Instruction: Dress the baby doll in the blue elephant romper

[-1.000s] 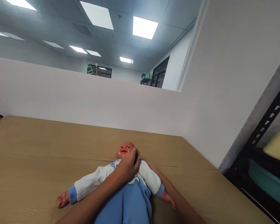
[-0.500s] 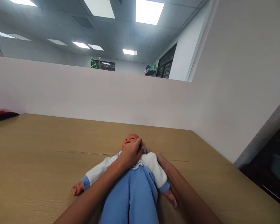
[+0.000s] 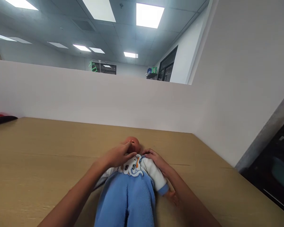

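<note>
A baby doll (image 3: 129, 195) lies on its back, dressed in a blue and white fleece outfit with a cartoon face on the chest. My left hand (image 3: 118, 155) rests by the doll's chin and collar, thumb spread away from the fingers. Part of the doll's head (image 3: 133, 145) shows above that hand. At the doll's other shoulder, my right hand (image 3: 156, 158) has its fingers bent on the collar edge beside the white sleeve (image 3: 153, 173). My left forearm hides most of the doll's other arm.
The doll lies on a tan tabletop (image 3: 49, 170) with a seam across it. A low white partition (image 3: 97, 101) stands behind. Dark equipment (image 3: 274, 170) is at the right, and a red and black item (image 3: 0, 119) sits at the far left edge.
My left hand has moved left across the doll's chest to its other side, uncovering the cartoon face. My right hand has shifted slightly inward at the shoulder. The doll's head has turned.
</note>
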Tool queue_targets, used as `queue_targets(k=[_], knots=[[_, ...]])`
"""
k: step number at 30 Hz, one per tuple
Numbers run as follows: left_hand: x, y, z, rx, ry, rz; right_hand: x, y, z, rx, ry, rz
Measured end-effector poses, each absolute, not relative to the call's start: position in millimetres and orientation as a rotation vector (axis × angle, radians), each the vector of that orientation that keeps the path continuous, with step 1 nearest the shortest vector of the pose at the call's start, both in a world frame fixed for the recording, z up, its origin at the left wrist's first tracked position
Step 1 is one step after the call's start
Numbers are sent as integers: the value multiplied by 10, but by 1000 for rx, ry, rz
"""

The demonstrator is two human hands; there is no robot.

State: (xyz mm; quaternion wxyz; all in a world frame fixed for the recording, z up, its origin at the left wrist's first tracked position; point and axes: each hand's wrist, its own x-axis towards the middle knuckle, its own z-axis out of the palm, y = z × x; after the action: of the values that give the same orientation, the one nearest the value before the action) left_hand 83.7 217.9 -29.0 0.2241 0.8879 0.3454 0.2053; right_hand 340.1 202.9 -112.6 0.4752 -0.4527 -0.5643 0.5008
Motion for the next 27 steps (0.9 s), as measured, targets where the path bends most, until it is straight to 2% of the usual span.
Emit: queue_targets(k=[4,8,15,24,27], knots=[[348,2361,-253,2428,1106,251,3487,2030,-1090,-1191,-1605,1132],[141,2539,-389,2340,1129,83,3525,1984,-1095,-1185,-1745,1099],[318,2639,-582,2317,1128,180,3476,2007,-1220,-1141,-1706,1204],[314,2643,-590,2287,1045,219,3273,2018,-1088,-1286,-1680,821],[342,2657,-621,2285,1063,226,3330,2033,-1031,-1328,-1625,794]])
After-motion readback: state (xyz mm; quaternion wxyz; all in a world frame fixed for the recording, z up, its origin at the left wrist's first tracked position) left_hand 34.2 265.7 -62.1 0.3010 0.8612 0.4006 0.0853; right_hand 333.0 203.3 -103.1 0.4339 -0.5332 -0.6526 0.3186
